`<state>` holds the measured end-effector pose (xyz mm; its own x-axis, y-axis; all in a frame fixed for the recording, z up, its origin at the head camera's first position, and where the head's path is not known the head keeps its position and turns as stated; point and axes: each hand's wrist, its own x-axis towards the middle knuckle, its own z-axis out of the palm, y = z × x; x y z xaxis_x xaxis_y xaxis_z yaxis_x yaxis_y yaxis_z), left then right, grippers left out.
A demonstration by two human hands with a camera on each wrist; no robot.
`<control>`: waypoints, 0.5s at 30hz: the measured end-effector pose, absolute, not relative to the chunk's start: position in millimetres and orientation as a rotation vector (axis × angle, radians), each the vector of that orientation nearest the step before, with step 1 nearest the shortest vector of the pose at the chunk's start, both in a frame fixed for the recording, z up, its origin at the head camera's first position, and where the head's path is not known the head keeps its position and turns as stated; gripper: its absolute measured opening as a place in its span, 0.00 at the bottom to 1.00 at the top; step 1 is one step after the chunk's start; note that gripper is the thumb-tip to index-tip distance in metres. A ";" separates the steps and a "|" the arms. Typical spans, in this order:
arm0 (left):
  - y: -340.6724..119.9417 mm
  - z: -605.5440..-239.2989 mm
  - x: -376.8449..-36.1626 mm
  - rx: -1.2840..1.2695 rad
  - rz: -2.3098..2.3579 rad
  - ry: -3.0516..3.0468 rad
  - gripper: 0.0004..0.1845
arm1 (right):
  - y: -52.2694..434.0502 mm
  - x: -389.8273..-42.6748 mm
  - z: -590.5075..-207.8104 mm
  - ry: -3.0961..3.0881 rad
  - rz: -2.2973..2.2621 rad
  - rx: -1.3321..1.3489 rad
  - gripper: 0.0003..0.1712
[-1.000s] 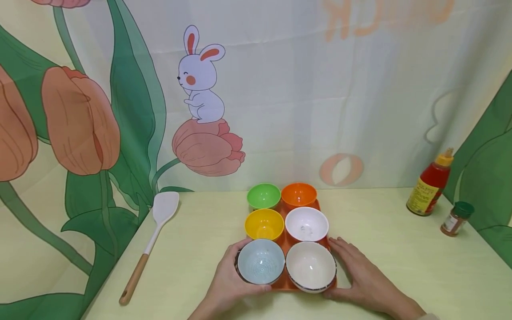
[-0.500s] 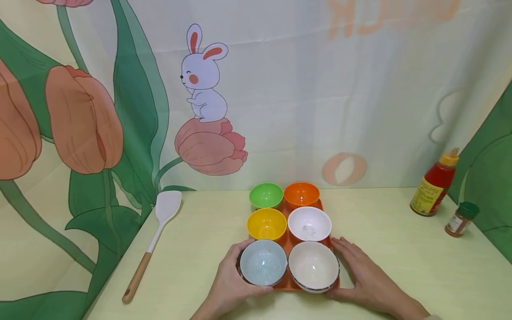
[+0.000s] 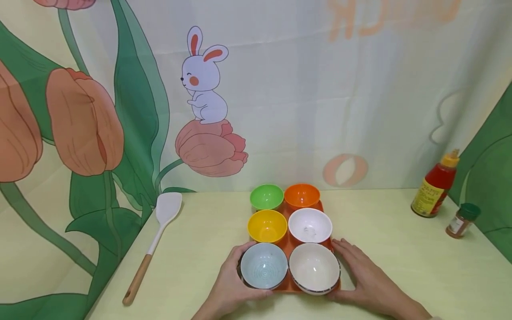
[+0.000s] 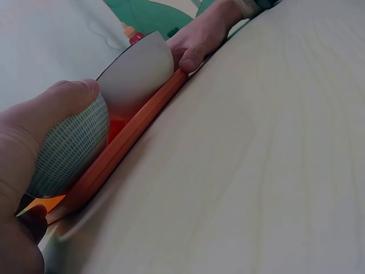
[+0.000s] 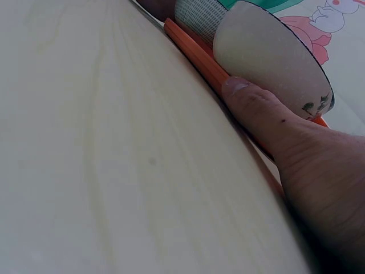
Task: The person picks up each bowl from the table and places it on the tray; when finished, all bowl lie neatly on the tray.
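Note:
An orange tray (image 3: pixel 288 284) carries several bowls in two columns. At its front left corner, my left hand (image 3: pixel 230 282) curves round the light blue bowl (image 3: pixel 264 266); in the left wrist view its thumb (image 4: pixel 74 100) lies against the bowl's patterned side. My right hand (image 3: pixel 366 282) grips the tray's front right corner beside the cream bowl (image 3: pixel 314 266). The right thumb (image 5: pixel 256 103) presses the front rim, and the fingers run along the right side. Behind sit a yellow bowl (image 3: pixel 267 226), a white bowl (image 3: pixel 310 226), a green bowl (image 3: pixel 266 198) and an orange bowl (image 3: pixel 302 196).
A white spatula (image 3: pixel 156 240) with a wooden handle lies at the left of the pale table (image 3: pixel 200 231). On the right stand a red sauce bottle (image 3: pixel 436 184) and a small green-capped spice jar (image 3: pixel 462 220). A printed curtain (image 3: pixel 280 89) hangs behind.
The whole scene shifts slightly right in the head view, then slightly down. Both hands keep their places at the tray and bowls.

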<state>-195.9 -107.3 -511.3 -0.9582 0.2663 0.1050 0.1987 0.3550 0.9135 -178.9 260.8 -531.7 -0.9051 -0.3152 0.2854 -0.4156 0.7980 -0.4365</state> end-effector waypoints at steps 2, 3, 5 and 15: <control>-107.3 -511.8 -196.1 0.439 1.686 2.545 0.62 | 261.1 -179.7 -531.9 -2.799 0.751 0.568 0.72; -107.2 -512.0 -196.2 0.443 1.683 2.551 0.62 | 261.3 -180.1 -532.0 -2.802 0.753 0.567 0.72; -107.3 -512.7 -196.6 0.449 1.678 2.562 0.63 | 261.7 -180.9 -532.5 -2.801 0.759 0.567 0.72; -108.4 -513.0 -194.6 0.507 1.708 2.579 0.69 | 259.9 -181.5 -530.1 -2.806 0.766 0.566 0.72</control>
